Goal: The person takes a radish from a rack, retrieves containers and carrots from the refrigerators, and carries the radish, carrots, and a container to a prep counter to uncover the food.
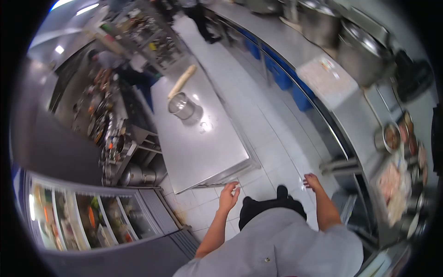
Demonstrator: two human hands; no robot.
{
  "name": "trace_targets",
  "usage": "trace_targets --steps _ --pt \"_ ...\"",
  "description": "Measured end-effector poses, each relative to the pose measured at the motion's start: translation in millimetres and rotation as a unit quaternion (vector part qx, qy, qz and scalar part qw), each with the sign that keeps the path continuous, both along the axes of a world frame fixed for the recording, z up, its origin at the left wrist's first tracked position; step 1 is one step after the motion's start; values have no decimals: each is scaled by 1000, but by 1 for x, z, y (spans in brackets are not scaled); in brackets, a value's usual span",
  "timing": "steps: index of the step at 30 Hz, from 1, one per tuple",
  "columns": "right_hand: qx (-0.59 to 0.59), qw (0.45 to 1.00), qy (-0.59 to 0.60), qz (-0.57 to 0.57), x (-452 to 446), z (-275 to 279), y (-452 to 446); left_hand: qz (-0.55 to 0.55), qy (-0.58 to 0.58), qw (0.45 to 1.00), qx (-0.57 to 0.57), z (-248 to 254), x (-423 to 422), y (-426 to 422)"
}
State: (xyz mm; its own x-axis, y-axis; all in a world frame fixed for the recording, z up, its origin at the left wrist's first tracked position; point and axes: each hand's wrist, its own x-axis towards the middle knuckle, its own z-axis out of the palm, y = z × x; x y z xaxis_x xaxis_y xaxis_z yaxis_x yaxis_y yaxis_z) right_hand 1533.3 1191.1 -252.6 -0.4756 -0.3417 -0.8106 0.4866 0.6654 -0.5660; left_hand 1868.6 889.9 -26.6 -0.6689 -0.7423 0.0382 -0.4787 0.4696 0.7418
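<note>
My left hand (229,196) is held in front of my body near the close edge of a steel table (203,157). Its fingers are loosely curled and apart, with nothing visible in them. Out to the right, my right hand (312,182) hangs over the tiled floor, fingers partly spread. A small bright patch shows beside its fingertips; I cannot tell whether it is glare or something clear. On the steel table stand a metal pot (182,106) and, behind it, a long pale roll-shaped thing (182,81). Neither hand touches them.
A long counter on the right carries large pots (362,53), a white box (326,81), a small pan (387,138) and bagged pale food (392,184). Blue bins (279,74) stand underneath. A glass-fronted fridge (87,217) is at lower left. Two people (110,62) are farther back.
</note>
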Motion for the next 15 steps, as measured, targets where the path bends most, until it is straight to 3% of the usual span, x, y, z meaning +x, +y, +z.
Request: trace_targets --steps 2,3,5,8,12,14,15 --pt "-94 990 -37 -96 -34 40 -21 -45 -24 998 34 9 -43 -5" --pt "-108 991 -27 -80 -56 56 -38 -46 -21 998 27 10 -61 -5" --pt "-216 953 -11 -211 -90 78 -67 -64 -11 998 26 9 -98 -3" --pt "-318 901 0 -295 -150 108 -113 -133 -28 990 48 16 -148 3" --pt "-376 860 -11 -345 -218 147 -171 -223 -31 973 58 3 -204 -5" --pt "-429 799 -70 -416 -248 154 -195 -223 -16 973 50 -1 -230 -14" --pt "-430 799 -69 -415 -260 156 -203 -209 -21 975 77 -4 -242 -20"
